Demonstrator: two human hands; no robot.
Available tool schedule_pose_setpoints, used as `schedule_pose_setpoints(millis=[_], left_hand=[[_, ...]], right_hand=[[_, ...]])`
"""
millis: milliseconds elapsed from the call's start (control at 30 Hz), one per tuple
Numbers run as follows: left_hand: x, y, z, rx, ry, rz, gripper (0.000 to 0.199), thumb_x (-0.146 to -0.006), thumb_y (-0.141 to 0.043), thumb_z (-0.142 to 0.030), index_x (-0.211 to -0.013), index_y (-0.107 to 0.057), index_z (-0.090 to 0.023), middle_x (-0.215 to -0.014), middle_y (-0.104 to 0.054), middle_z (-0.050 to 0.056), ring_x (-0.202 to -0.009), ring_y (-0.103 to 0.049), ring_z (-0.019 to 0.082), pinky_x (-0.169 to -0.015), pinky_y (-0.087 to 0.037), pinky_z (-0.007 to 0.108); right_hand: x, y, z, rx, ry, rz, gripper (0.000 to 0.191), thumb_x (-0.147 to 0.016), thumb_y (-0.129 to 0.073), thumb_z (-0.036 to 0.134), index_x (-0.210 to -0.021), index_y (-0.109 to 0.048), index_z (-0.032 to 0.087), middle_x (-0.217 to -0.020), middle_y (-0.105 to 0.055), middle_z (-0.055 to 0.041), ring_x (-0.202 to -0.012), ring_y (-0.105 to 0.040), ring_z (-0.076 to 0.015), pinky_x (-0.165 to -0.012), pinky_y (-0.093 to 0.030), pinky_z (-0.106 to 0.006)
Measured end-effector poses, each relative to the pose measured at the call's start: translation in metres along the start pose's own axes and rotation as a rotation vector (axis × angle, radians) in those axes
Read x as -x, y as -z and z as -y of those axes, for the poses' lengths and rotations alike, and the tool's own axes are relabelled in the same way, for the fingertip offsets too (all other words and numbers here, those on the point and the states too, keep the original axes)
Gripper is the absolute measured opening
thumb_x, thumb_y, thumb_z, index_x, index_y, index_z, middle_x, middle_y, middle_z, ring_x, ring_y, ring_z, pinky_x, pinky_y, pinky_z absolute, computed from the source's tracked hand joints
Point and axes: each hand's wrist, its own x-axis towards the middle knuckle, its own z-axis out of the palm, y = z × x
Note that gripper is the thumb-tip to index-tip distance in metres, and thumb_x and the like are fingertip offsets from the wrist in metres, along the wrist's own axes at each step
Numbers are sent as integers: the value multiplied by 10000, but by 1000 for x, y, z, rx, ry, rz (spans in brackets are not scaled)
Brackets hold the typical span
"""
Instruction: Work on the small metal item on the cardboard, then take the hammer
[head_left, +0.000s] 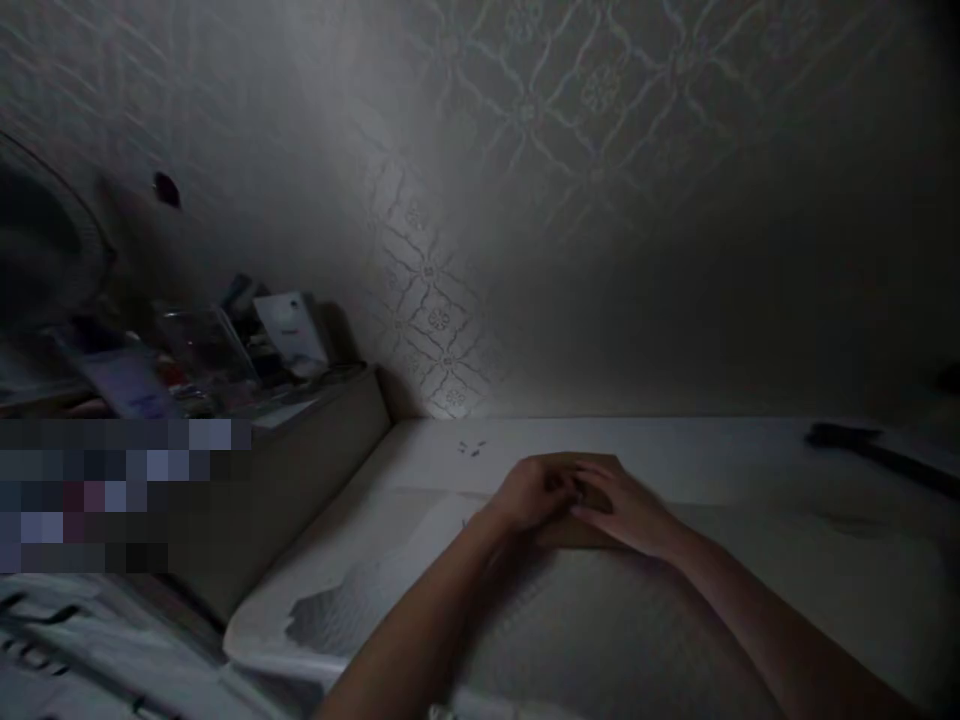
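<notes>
Holds left hand (529, 492) and right hand (619, 508) bent over a brown board (574, 535), with fingertips nearly meeting above its middle. Shows thumbs and fingers drawn in to a narrow gap; cannot tell, in such dimness and blur, whether pinching anything small there or merely touching the board. Could lose a tiny piece from such a pinch, given how curled fingers hide the very spot from view. Could also tilt or skid the board by pressing unevenly, having it seemingly flat on the white table (712, 450) with no clamp in sight. Might let something fall and then miss it for want of light. Beyond the board and to the left, shows small dark bits (472, 449) on the table; could scatter these with a careless sweep of left hand. Nearer, by the table's left edge, shows a grey patch (337, 605), perhaps liable to shift if loose and brushed by left forearm (427, 610). Far to the right, shows a black tool (892, 460), too well apart for easy knocking. Past the table's left side, shows a cabinet (322, 465) crowded on top, with a white box (289, 325) there; could upset it only through a wide swing.
</notes>
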Motion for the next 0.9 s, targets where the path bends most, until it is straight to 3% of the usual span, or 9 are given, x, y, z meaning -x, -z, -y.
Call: schedule_pose_setpoints(millis=[167, 400, 633, 733, 900], left_hand=[[-2, 8, 13, -127, 208, -131, 226, -780, -531, -304, -876, -681, -164, -820, -696, 35, -719, -606, 144, -667, -441, 215], [-1, 27, 41, -273, 463, -245, 197, -772, -529, -200, -915, -665, -188, -935, -696, 45, -812, -628, 153, -714, -442, 218], [8, 45, 62, -401, 780, -400, 214, -799, -521, -247, -977, -639, -239, -1008, -686, 43, -938, -618, 184, -760, -428, 247], [11, 47, 72, -414, 843, -421, 219, -805, -508, -263, -978, -640, -236, -1012, -684, 59, -953, -617, 202, -781, -422, 276], [12, 46, 81, -444, 836, -414, 219, -798, -498, -253, -958, -645, -236, -1000, -688, 58, -955, -614, 207, -777, -419, 287]], right_hand=[[1, 0, 1, -4, 24, -20, 499, -775, -517, 506, -1198, -553, 243, -1309, -486, -74, -1217, -420, -249, -1031, -328, -429], [2, 1, 4, 1, -11, -24, 509, -774, -519, 508, -1188, -560, 215, -1318, -478, -92, -1216, -422, -253, -1037, -318, -445], [2, 1, 3, -3, -10, -21, 496, -775, -511, 511, -1170, -574, 216, -1315, -483, -92, -1220, -420, -255, -1035, -319, -447], [3, 0, 1, -4, -3, -34, 483, -778, -511, 499, -1170, -573, 225, -1315, -483, -90, -1218, -424, -253, -1033, -317, -453], [2, -2, -1, -6, 12, -36, 474, -780, -510, 500, -1162, -578, 227, -1310, -487, -92, -1208, -435, -254, -1024, -327, -454]])
